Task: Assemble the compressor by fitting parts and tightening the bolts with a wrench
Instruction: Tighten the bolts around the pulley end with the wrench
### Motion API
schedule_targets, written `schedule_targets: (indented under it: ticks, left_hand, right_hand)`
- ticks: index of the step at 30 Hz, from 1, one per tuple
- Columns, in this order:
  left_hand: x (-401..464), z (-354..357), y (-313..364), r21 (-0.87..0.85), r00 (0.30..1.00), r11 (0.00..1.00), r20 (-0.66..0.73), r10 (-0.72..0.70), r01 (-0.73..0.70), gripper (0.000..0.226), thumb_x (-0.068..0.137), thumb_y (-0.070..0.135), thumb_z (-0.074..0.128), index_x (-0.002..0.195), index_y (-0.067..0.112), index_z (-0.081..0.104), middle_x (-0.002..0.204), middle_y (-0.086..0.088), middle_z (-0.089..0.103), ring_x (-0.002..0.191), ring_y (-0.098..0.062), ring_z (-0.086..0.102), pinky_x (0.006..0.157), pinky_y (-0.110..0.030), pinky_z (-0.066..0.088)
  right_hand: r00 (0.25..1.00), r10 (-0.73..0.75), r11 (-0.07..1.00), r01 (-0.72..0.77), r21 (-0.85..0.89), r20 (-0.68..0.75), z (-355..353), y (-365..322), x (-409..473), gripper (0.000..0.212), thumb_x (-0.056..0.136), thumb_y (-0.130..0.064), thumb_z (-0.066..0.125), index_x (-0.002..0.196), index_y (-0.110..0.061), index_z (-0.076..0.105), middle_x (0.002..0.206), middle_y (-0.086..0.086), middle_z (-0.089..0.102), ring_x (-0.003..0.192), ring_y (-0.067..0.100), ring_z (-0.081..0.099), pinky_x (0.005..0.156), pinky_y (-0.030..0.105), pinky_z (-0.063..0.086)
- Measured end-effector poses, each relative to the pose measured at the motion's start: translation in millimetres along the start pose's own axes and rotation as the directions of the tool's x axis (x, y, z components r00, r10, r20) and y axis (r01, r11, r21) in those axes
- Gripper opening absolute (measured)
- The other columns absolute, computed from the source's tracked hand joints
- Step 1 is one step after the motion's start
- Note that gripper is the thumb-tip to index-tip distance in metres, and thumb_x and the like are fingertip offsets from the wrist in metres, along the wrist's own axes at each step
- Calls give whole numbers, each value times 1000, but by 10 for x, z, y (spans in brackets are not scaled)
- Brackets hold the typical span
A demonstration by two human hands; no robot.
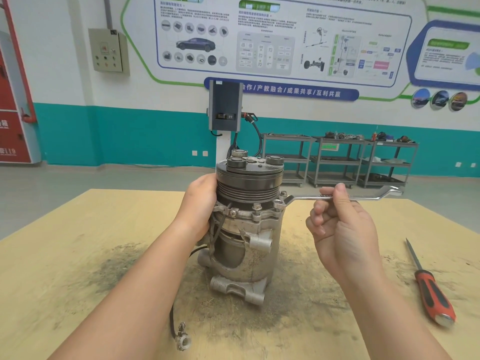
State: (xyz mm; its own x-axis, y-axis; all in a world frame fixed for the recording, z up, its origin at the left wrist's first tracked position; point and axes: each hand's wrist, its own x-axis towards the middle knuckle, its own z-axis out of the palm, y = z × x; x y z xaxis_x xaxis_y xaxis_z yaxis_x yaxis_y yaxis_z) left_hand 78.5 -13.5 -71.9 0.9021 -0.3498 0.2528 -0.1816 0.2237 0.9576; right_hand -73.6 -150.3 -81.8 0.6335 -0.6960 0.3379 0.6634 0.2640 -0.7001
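Head cam has the compressor [246,229] standing upright on its end, mid wooden table [78,255]; it looks like a hefty, rigid lump of cast metal, top-heavy with that grooved pulley [248,188], so bracing it up high seems the smart move. The left hand [200,203] is wrapped round the pulley and flange doing just that. The right hand [337,219] pinches the stiff, slick-looking ring spanner [337,196] mid-shaft, its ring on a flange bolt [283,194]; a red screwdriver [431,289] lies well off to the right.

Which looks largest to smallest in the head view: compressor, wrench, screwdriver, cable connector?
1. compressor
2. wrench
3. screwdriver, though it lies nearer the camera, so its rank against the wrench is unsure
4. cable connector
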Motion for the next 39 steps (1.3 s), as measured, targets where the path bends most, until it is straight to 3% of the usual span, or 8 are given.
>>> schedule_targets:
  ticks: [3, 6, 10, 14, 19, 23, 32, 39]
  left_hand:
    - [-7, -2, 0, 4, 1000, 1000, 10, 1, -1, 51, 100, 25, 44, 55, 25, 69, 64, 6, 69, 77, -18, 61, 66, -32, 44]
    - [0, -5, -7, 3, 1000, 1000, 17, 5, -5, 48, 100, 26, 44, 59, 24, 69, 70, 2, 71, 81, -20, 62, 71, -34, 46]
    - [13, -7, -19, 2, 1000, 1000, 25, 10, -10, 47, 98, 26, 46, 58, 25, 69, 67, 2, 69, 75, -19, 62, 69, -35, 46]
    - [7, -11, -25, 18, 999, 999, 25, 29, -29, 46, 97, 26, 46, 56, 25, 68, 60, 7, 67, 63, -12, 60, 62, -30, 45]
    - [16, -16, -18, 11, 999, 1000, 24, 21, -21, 55, 99, 23, 43, 52, 29, 69, 61, 8, 68, 70, -13, 60, 62, -29, 43]
    - [18, -2, -29, 4, 999, 1000, 32, 27, -27, 56, 99, 22, 43, 51, 31, 70, 60, 9, 68, 69, -12, 60, 62, -29, 43]
    - [32, 4, -25, 9, 1000, 1000, -2, -10, 10, 53, 99, 21, 42, 53, 23, 67, 64, 4, 68, 77, -20, 60, 71, -35, 45]
    - [26, -1, -19, 24, 1000, 1000, -2, -10, 10, 43, 100, 23, 43, 64, 20, 67, 76, -3, 70, 86, -25, 62, 79, -41, 47]
  right_hand:
    - [971, -239, 961, 237, -146, 2, 29, 108, -109, 29, 94, -43, 49, 85, -17, 57, 56, -3, 57, 49, 9, 50, 44, 18, 40]
    - [737, -617, 653, 674, -345, 274, 62, 244, -265, 18, 99, -44, 48, 88, -32, 55, 64, -7, 59, 56, 6, 56, 56, 16, 45]
    - [517, -576, 376, 855, -357, 633, 136, 391, -391, 17, 88, -29, 68, 93, -12, 66, 73, -6, 67, 65, 1, 63, 58, 17, 51]
    - [447, -551, 187, 889, -418, 704, 205, 426, -429, 25, 89, -30, 65, 88, -6, 70, 72, -2, 66, 64, 9, 59, 60, 22, 52]
    - [742, -595, 608, 667, -432, 309, 184, 152, -344, 24, 101, -36, 40, 85, -26, 56, 65, -7, 60, 57, 4, 55, 53, 14, 44]
    - [961, -274, 953, 267, -142, -34, 110, -15, -172, 35, 104, -35, 39, 79, -17, 56, 55, -2, 57, 48, 10, 49, 47, 20, 42]
    - [995, 103, 992, -103, 71, 6, -1, -33, 7, 29, 104, -26, 38, 84, -10, 51, 54, 3, 52, 43, 11, 41, 40, 19, 33]
    - [935, -341, 899, 355, -257, 99, 77, 109, -213, 39, 100, -44, 42, 72, -28, 64, 57, 0, 57, 50, 12, 50, 50, 20, 41]
